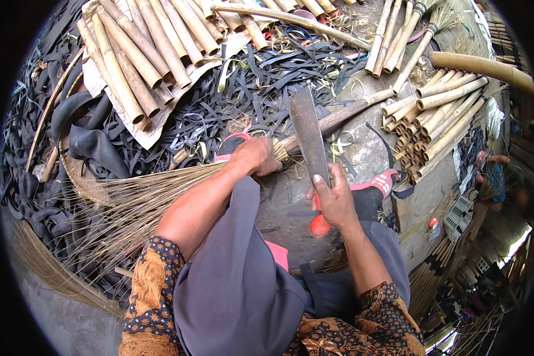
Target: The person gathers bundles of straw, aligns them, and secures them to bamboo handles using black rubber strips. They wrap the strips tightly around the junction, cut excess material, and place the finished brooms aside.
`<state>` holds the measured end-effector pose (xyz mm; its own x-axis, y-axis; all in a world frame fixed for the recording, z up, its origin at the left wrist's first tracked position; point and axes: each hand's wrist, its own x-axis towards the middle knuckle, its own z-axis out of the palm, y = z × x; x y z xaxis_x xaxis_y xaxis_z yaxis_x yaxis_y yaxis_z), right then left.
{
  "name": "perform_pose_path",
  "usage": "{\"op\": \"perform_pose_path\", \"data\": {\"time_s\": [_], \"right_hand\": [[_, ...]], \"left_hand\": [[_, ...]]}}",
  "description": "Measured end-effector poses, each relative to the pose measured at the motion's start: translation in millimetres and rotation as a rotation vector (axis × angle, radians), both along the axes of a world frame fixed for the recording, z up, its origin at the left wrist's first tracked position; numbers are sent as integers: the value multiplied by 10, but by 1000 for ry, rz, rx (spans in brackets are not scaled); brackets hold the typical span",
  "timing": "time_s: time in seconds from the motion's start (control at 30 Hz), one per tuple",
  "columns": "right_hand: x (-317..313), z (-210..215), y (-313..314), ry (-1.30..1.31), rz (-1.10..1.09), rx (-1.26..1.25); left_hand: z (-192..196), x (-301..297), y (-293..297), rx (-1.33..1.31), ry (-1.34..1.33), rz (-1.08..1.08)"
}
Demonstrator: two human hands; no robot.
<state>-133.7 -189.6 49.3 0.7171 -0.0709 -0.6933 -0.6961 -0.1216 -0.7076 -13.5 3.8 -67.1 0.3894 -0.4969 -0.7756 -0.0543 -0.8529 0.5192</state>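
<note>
My left hand (256, 156) is closed around the bound end of a bundle of thin palm-rib sticks (154, 202), which fans out toward the left. The cut ends of the bundle poke out past my fingers, beside a dark wooden log (353, 113) lying on the ground. My right hand (336, 200) grips a machete (307, 127) by its orange-red handle (320, 225). Its broad grey blade points up and away, with my thumb against the blade's base. The blade is apart from the sticks and passes in front of the log.
Bamboo tubes (139, 56) lie on a pale sheet (151, 137) at the far left. Black rubber strips (249, 83) cover the ground. Stacked short handles (439, 118) and a thick bamboo pole (483, 64) are on the right. Another person (495, 178) sits beyond. Loose bristles (59, 276) lie lower left.
</note>
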Motion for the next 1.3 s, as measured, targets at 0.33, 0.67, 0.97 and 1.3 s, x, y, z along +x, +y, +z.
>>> {"op": "perform_pose_path", "data": {"time_s": [0.33,0.67,0.97,1.3], "right_hand": [[-53,-67,42,-93,690,-694],[-147,68,119,-421,310,-551],[-357,-213,-14,-91,288,-508],[-610,-565,-168,-69,79,-1030]], "left_hand": [[41,-5,15,-1,-38,7],[47,2,25,-37,-45,28],[-23,0,32,-34,-51,-1],[85,-70,55,27,-138,36]]}}
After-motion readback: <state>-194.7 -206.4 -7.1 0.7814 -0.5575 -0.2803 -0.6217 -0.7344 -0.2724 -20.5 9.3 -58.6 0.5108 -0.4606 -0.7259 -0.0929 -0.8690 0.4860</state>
